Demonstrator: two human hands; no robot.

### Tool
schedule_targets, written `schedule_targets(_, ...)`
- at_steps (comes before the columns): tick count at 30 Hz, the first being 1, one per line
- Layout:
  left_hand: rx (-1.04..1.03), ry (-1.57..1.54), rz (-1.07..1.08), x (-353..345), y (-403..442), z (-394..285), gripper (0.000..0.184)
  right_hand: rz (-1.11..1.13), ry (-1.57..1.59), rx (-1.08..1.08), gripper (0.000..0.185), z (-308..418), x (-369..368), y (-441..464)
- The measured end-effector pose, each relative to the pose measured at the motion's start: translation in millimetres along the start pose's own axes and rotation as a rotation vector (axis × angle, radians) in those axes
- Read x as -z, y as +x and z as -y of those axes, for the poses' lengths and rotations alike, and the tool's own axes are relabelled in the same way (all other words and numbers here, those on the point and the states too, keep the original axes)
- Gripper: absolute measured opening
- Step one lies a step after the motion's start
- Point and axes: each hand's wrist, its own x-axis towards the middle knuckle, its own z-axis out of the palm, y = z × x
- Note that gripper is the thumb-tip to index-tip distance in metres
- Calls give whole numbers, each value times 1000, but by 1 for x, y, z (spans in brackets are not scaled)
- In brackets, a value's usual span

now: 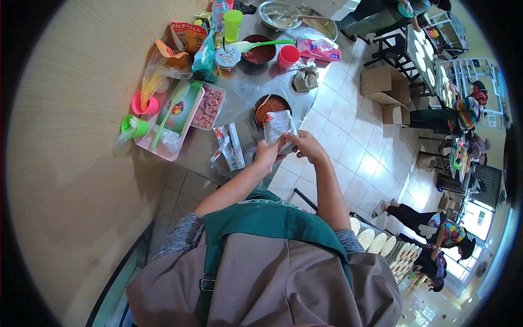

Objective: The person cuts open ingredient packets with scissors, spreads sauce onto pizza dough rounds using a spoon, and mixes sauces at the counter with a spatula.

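A white printed packet (279, 124) is held in both my hands, over the near rim of a dark bowl of red sauce (265, 110). My left hand (268, 152) grips the packet's lower left end with closed fingers. At the lower right end, my right hand (306, 146) pinches it. A light-coloured utensil handle leans in the bowl; the packet covers part of the sauce. On the metal table, left of my left hand, lies another opened packet or wrapper (233, 146), white with red and blue marks.
A tub of diced pink meat (208, 107) sits beside a pink tray (143, 143). Farther back are a dark bowl of red sauce (259, 54) with a green spatula (272, 42), a red cup (288, 56) and a tied pouch (305, 79). Other people stand at right near cardboard boxes (384, 85).
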Motion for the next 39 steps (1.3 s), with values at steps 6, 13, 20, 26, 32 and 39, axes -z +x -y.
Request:
schedule_targets(6, -56, -71, 69, 1, 11, 18, 55, -107, -125, 77, 20, -11, 6, 6)
schedule_targets(13, 201, -283, 85, 2, 4, -2, 54, -150, -112, 123, 21, -11, 13, 3)
schedule_targets(20, 134, -374, 140, 6, 45, 18, 49, -160, -50, 61, 19, -12, 18, 1)
schedule_targets(26, -69, -216, 45, -3, 39, 12, 35, -389, -322, 298, 26, -51, 22, 28)
schedule_targets(32, -179, -99, -3, -3, 41, 13, 27, -497, -438, 332, 27, -49, 17, 28)
schedule_targets(39, -305, -45, 17, 1, 42, 19, 22, -559, -521, 321, 23, -18, 17, 30)
